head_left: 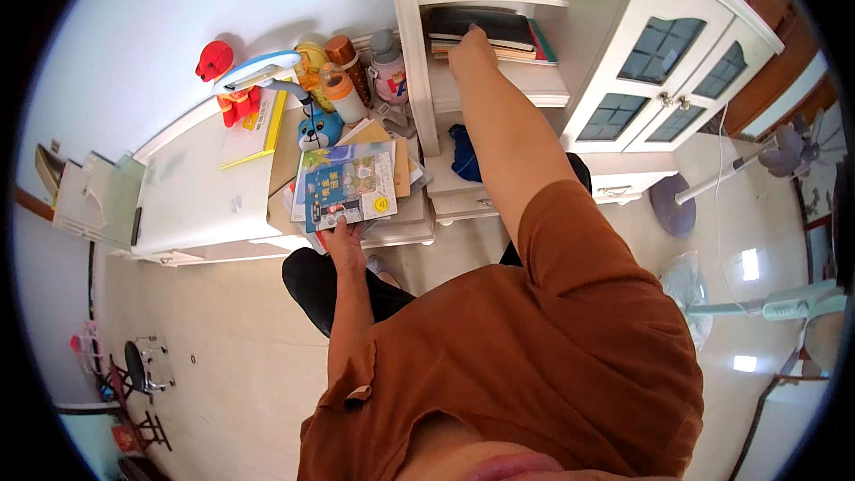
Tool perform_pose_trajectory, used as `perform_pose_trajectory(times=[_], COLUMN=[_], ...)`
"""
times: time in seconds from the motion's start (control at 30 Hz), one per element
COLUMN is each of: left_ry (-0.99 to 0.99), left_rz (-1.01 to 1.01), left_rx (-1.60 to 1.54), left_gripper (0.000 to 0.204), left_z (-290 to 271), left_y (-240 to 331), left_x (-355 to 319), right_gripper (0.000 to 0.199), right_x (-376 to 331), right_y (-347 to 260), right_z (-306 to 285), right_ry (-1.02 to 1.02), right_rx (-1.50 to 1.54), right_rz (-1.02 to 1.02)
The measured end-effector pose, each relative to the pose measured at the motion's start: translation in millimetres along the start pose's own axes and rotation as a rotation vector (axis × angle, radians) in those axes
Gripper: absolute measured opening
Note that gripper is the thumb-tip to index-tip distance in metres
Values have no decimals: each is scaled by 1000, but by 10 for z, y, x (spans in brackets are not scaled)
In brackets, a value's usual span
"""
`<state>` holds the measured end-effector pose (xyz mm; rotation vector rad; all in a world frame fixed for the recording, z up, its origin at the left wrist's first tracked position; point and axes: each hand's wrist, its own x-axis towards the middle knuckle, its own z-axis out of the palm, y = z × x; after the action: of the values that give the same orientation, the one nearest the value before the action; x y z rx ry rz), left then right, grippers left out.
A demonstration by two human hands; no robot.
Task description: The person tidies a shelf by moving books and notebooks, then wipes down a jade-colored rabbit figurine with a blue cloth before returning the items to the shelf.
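My left hand (346,242) grips the lower edge of a blue picture book (354,185), its thumb showing over the cover. That book lies on a pile of other books and papers on the desk's right end. My right arm stretches up to the open shelf. There my right hand (474,49) is closed at the front edge of a black book (494,27), which lies flat on several other books. Most of the right hand's fingers are hidden.
Behind the pile stand a blue plush toy (319,129), a baby bottle (342,93), a brown flask (347,62) and a lamp (258,69). A yellow book (258,129) lies farther left. Blue cloth (464,153) sits below the shelf. Right of it is a glass-doored cabinet (659,53).
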<state>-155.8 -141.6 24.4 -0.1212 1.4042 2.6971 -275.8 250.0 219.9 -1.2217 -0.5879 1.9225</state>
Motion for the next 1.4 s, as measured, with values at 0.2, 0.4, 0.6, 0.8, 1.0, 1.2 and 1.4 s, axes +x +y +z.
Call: perform_pose_trajectory(times=[0.2, 0.4, 0.6, 0.8, 1.0, 1.2, 1.4], left_ry=[-45, -87, 35, 71, 75, -20, 87], left_rz=[-20, -25, -53, -41, -49, -1, -32], left_rx=[-40, -69, -49, -31, -25, -30, -20], left_gripper=[45, 44, 45, 46, 46, 47, 43], left_z=[-47, -50, -85, -34, -23, 60, 23], left_y=[6, 6, -31, 12, 45, 53, 34], left_x=[10, 24, 42, 8, -7, -16, -47], right_gripper=[48, 45, 37, 32, 30, 39, 97], right_x=[-200, 2, -161, 151, 448, 893, 540], right_y=[-135, -240, -382, -680, -964, -989, -825], right_z=[-178, -624, -1304, -1801, -1250, -851, -890], right_ry=[6, -445, -683, -720, -844, -729, -371], right_rx=[260, 375, 326, -338, -650, -749, -1592], right_rz=[128, 186, 143, 30, -46, -78, -1297])
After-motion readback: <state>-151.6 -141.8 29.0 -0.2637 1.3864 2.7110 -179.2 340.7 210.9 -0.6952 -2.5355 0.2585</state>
